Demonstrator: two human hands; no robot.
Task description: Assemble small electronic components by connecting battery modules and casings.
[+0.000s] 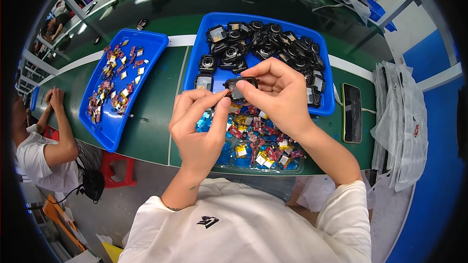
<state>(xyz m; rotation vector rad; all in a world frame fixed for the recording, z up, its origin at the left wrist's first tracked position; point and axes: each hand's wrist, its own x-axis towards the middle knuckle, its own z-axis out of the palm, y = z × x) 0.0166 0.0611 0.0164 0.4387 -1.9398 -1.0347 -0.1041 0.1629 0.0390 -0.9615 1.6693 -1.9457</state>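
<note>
In front of me, my right hand [277,98] pinches a black smartwatch case [236,87] between thumb and fingers, tilted up. My left hand [199,121] meets it from the left. Its thumb and index finger close on a small reddish part [226,93] at the case's edge; the fingertips hide most of it. Behind my hands, a blue tray [195,48] holds a heap of similar black watch cases [300,51]. Below my hands lies a clear plastic tray [292,168] with small red circuit boards and yellow-and-white battery pieces [265,158].
A second blue tray [155,63] at left holds more small red and yellow parts. A phone [351,113] lies at right beside stacked translucent plastic sheets [402,122]. At far left a co-worker [48,151] sits at the green bench near a red stool [118,170].
</note>
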